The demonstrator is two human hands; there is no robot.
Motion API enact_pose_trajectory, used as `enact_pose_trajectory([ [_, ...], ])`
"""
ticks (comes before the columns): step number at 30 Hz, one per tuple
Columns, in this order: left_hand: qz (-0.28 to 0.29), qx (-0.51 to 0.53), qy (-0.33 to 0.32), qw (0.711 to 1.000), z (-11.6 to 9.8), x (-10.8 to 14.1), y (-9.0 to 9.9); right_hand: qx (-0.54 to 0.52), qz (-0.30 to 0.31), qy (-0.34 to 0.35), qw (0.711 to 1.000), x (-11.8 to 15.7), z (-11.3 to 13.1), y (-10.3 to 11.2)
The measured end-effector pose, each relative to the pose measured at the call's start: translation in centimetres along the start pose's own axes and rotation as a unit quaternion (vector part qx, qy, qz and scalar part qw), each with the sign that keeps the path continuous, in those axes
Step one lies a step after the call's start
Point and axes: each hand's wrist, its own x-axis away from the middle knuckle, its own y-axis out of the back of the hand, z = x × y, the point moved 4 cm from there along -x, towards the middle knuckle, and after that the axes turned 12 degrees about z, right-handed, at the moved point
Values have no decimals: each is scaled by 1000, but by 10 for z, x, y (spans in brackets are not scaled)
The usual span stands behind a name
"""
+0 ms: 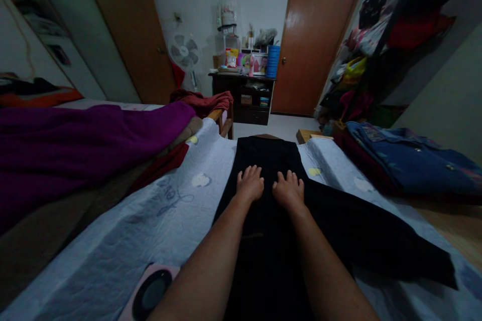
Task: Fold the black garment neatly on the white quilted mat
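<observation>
Head view: black garment (269, 205) stretches lengthwise away, sleeve (380, 233) rightward.

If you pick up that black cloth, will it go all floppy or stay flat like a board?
Probably floppy: the black cloth looks thin, and its long part on the right lies limp over the sheet. It shouldn't roll if pushed, because it's spread out flat. It may wrinkle instead, since it looks soft.

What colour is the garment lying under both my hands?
The garment is black, best seen in the head view.
</observation>
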Motion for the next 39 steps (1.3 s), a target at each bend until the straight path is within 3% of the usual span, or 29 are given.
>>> enact_pose_trajectory([
  [6, -4, 3, 0, 1000, 0, 1, 1, -17, -2, -8, 1000, 2, -7, 6],
  [10, -3, 4, 0, 1000, 1, 0, 1, -17, -50, 79, 995, 0, -1, 9],
  [13, 0, 4, 3, 1000, 0, 0, 1, -13, -42, 115, 992, -3, 2, 6],
  [18, 8, 10, 2, 1000, 0, 1, 2, -9, 25, 56, 998, -10, -2, 1],
  [28, 9, 6, 3, 1000, -1, 1, 4, -13, 61, -12, 998, -7, -10, 6],
  [34, 10, 6, 1, 1000, 0, 1, 4, -31, 58, -30, 997, -8, -16, 8],
  [37, 12, 6, 2, 1000, 0, 1, 3, -41, 27, -28, 998, -8, -17, 8],
  [39, 12, 3, 2, 1000, 0, 1, 3, -35, -7, 9, 999, -8, -14, 9],
])
